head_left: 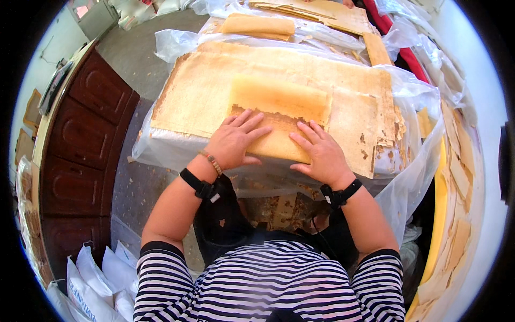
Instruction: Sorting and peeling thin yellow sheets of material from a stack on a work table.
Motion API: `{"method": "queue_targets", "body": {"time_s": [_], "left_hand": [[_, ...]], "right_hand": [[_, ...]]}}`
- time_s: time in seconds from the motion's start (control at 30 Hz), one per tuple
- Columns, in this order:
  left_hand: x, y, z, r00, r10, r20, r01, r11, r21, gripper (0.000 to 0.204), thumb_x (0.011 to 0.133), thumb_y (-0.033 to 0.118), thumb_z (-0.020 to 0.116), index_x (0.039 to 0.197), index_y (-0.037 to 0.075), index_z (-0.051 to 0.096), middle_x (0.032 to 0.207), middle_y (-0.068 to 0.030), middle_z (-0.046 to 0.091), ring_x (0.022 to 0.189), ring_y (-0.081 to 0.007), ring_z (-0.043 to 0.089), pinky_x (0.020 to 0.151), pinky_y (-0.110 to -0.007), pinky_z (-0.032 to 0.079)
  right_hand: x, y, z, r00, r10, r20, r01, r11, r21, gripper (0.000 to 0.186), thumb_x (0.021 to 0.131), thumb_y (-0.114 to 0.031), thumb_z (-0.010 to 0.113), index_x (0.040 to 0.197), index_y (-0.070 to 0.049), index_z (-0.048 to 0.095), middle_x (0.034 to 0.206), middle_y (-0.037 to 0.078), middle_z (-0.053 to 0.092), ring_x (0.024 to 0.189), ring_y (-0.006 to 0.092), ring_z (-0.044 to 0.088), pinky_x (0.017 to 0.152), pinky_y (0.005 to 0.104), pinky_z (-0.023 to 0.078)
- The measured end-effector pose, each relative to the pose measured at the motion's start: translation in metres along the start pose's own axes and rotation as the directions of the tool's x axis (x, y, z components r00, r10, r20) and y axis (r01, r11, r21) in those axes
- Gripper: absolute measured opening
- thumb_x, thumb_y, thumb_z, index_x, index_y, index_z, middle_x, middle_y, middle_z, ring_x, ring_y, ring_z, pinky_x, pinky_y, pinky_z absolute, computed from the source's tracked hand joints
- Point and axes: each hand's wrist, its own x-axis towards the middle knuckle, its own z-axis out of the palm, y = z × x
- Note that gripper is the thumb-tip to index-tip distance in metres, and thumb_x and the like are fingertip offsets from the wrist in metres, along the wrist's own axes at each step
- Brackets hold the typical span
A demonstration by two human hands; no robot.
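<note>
A thin, yellowish, slightly glossy sheet (281,94) lies on a pile of wider, pale tan sheets (198,80). A dark brown, ragged edge crosses its middle, and its near part looks folded over. My left hand (233,140) rests flat on the near part's left side, fingers spread, the tips at the brown edge. On the right side, my right hand (323,151) presses down likewise, fingers apart and fingertips by the same edge. Neither hand grips anything. What lies under my palms is hidden.
Clear plastic film (413,102) drapes around the pile. Beyond it lies a folded tan bundle (257,26), with more sheets (332,15) and part of another person's hand (348,3) at the far edge. Dark wooden cabinets (80,139) stand left, white sacks (96,273) lower left, broken sheet pieces (458,161) right.
</note>
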Motion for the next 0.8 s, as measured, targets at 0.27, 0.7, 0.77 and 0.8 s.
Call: {"method": "queue_targets", "body": {"time_s": [0.27,0.7,0.77,0.8], "left_hand": [[0.001,-0.027,-0.051,0.933,-0.045,0.356,0.181,0.916,-0.359,0.042,0.08,0.015,0.073,0.121,0.01,0.066,0.109,-0.009,0.071,0.096,-0.0242,0.067,0.085,-0.032,0.053],[0.012,-0.027,0.033,0.623,-0.761,-0.182,0.572,0.601,-0.558,0.032,0.093,0.032,0.065,0.08,0.003,0.062,0.069,-0.0073,0.066,0.062,-0.0223,0.059,0.058,-0.034,0.047],[0.018,-0.022,0.03,0.617,-0.756,-0.22,0.646,0.645,-0.407,0.031,0.092,0.032,0.064,0.081,0.004,0.06,0.073,-0.0091,0.066,0.065,-0.0276,0.06,0.058,-0.038,0.048],[0.021,-0.018,0.027,0.616,-0.746,-0.253,0.704,0.666,-0.247,0.029,0.092,0.033,0.064,0.083,0.005,0.059,0.078,-0.0109,0.067,0.067,-0.0329,0.062,0.058,-0.042,0.049]], "right_hand": [[-0.021,0.043,-0.028,0.982,0.103,0.158,-0.153,0.927,0.343,0.035,0.08,-0.02,0.075,0.112,-0.008,0.07,0.103,0.009,0.072,0.102,0.0268,0.066,0.097,0.0379,0.048],[-0.01,0.054,0.025,0.761,0.648,-0.036,-0.58,0.703,0.412,0.027,0.094,-0.026,0.059,0.085,0.0,0.062,0.072,0.015,0.061,0.069,0.0252,0.061,0.063,0.0381,0.047],[-0.002,0.036,0.023,0.746,0.659,-0.102,-0.631,0.747,0.207,0.028,0.095,-0.027,0.057,0.084,-0.001,0.06,0.074,0.02,0.062,0.071,0.034,0.064,0.065,0.0431,0.049],[0.001,0.031,0.023,0.728,0.676,-0.118,-0.659,0.737,0.152,0.027,0.095,-0.028,0.056,0.087,-0.002,0.061,0.079,0.021,0.065,0.075,0.0382,0.064,0.067,0.0463,0.049]]}}
